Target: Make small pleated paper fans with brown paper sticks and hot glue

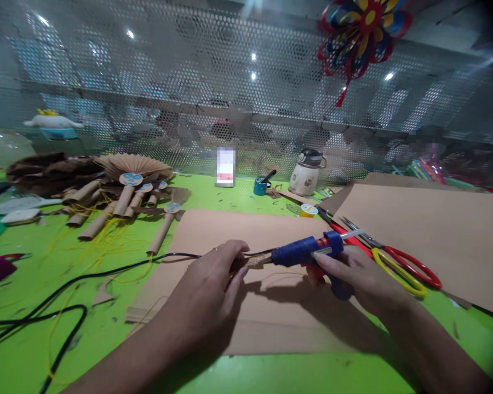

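Brown paper sheets (213,225) extended from twelve to six o'clock beneath the work and could have been marked had the nozzle (268,259) dripped. The right hand (363,276) was wrapped around the blue glue gun (293,251), while the scissors (378,245) lay beside it towards three o'clock, where a careless backward movement could have knocked them. The left hand (211,279) pinched a small, partly hidden brown piece (253,261) at nine o'clock, its nearness to the tip risking burned fingers if glue overran.
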`<action>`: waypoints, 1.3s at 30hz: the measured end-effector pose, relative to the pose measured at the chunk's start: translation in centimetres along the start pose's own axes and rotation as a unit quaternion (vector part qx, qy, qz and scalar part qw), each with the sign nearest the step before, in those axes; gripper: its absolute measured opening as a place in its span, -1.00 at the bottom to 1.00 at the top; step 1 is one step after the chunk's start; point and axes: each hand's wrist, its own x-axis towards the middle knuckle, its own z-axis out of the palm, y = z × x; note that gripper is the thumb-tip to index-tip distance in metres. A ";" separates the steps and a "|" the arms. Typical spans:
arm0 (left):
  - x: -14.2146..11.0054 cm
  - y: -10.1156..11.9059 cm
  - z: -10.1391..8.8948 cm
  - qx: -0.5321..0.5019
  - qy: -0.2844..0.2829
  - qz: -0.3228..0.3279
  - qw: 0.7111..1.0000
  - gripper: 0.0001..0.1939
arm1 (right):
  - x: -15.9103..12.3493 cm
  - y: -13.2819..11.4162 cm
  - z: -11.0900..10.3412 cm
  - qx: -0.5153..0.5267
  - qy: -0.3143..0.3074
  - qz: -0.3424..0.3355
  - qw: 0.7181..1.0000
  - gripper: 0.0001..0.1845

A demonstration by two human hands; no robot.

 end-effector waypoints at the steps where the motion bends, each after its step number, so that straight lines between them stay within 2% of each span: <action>1: 0.0 -0.1 0.0 0.001 0.000 0.003 1.000 -0.83 | 0.0 0.1 0.0 0.006 0.000 0.002 1.000 -0.54; 10: -0.1 0.3 -0.1 -0.005 -0.003 -0.007 1.000 -0.86 | 0.1 -0.7 1.0 0.020 0.000 0.031 0.999 -0.54; 22: -0.1 -0.2 0.1 -0.019 0.003 -0.009 1.000 -0.84 | 0.1 0.6 -0.5 0.043 -0.019 0.024 0.999 -0.56; 27: -0.1 -0.2 0.2 -0.012 0.003 -0.003 1.000 -0.84 | 0.1 0.6 -0.4 0.076 -0.013 0.013 0.997 -0.59; 34: 0.0 0.3 0.0 -0.002 -0.017 -0.002 1.000 -0.89 | 0.1 0.6 0.2 0.049 -0.009 0.017 0.999 -0.61; 39: 0.0 0.1 0.0 0.001 -0.013 -0.006 1.000 -0.85 | 0.2 0.5 -0.1 0.031 -0.031 0.015 0.999 -0.59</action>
